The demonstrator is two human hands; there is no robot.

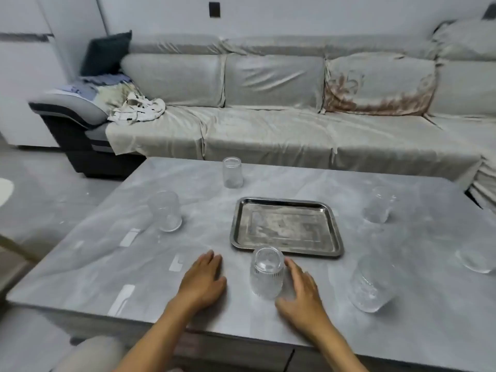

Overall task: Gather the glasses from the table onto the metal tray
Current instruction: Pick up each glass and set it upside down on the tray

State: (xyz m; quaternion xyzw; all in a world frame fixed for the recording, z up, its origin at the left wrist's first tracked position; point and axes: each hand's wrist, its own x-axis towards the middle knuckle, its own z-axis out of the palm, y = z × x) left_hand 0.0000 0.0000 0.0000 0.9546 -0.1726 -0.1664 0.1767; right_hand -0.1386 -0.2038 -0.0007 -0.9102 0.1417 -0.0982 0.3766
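Note:
An empty metal tray (286, 226) lies in the middle of the grey marble table (107, 259). Several clear glasses stand around it. A ribbed glass (267, 273) stands just in front of the tray's near edge. My right hand (302, 294) is open right beside that glass, fingers curved toward it. My left hand (202, 280) rests flat on the table to the glass's left, holding nothing. Other glasses stand at the far side (232, 172), the left (166, 211), the right (379, 204), the near right (371, 284) and the right edge (477, 257).
A long sofa (268, 124) with a pale cover runs behind the table, with crumpled cloth (137, 107) on its left end. The table's near edge lies just below my hands. Floor shows to the left.

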